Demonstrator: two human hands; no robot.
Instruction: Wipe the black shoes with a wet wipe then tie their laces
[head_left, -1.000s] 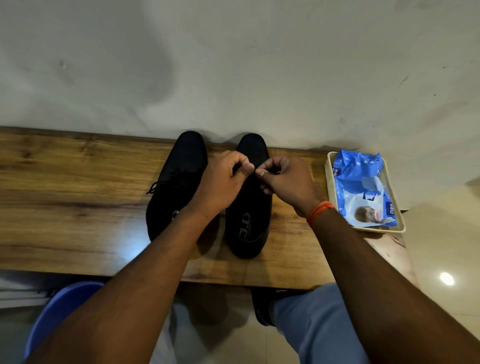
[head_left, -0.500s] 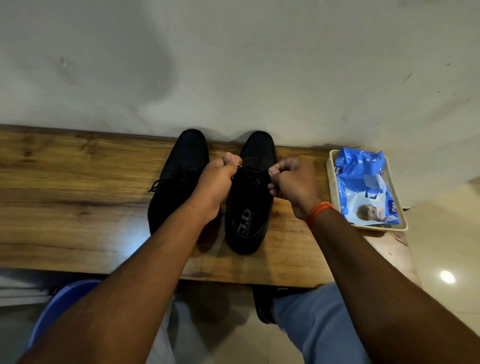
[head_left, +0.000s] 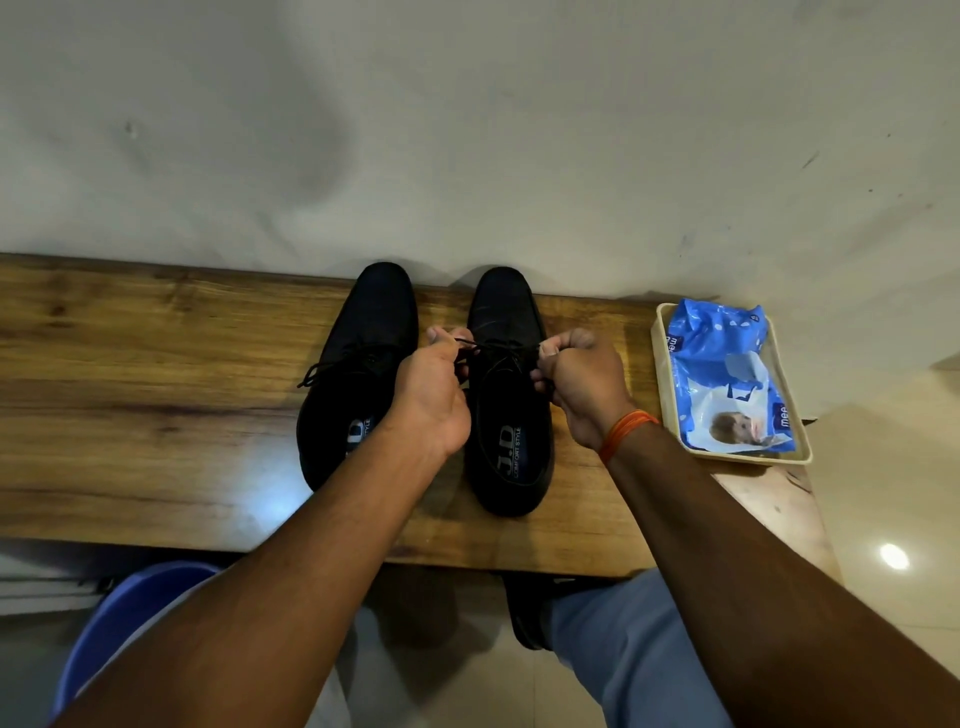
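Laces (head_left: 498, 345) pulled taut between both hands' pinched fingers (head_left: 545, 356).

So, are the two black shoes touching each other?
Cannot tell. In the head view the left hand covers the space between the left shoe and the right shoe; only their toes show a gap.

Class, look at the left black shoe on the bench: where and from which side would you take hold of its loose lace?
Pinch the free lace end trailing off the left shoe onto the bench. Come from the shoe's outer left side: that end lies exposed there, while the left hand crowds the inner side.
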